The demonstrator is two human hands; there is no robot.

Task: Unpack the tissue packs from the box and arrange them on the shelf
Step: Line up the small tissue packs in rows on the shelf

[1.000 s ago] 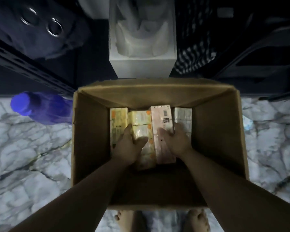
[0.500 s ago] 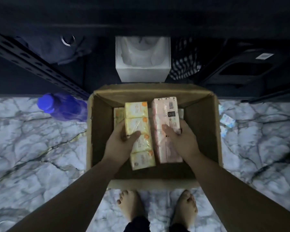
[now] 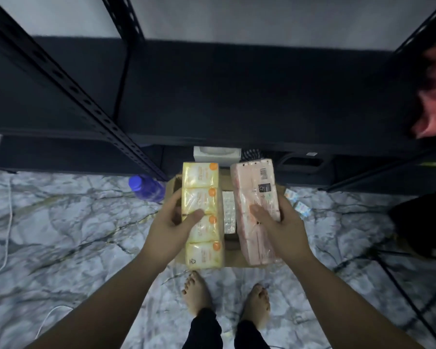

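My left hand [image 3: 171, 222] grips a long yellow tissue pack [image 3: 202, 182] around its middle. My right hand [image 3: 280, 222] grips a long pink tissue pack [image 3: 254, 182] the same way. Both packs are lifted above the cardboard box [image 3: 233, 255] on the floor, mostly hiding it. Between them a white tissue pack [image 3: 229, 212] shows inside the box. The dark shelf [image 3: 237, 102] spans the view just beyond and above the packs, its board bare in front of me.
A blue bottle [image 3: 144, 188] stands on the marble floor left of the box. A white tissue box [image 3: 217, 153] sits under the shelf. A slanted black shelf post [image 3: 86, 102] crosses at left. Something pink [image 3: 433, 107] lies on the shelf's right end. Small packets [image 3: 297, 205] lie right of the box.
Both hands have lifted the yellow and pink packs up out of the box. My view has risen, so the shelf board now fills the upper frame.
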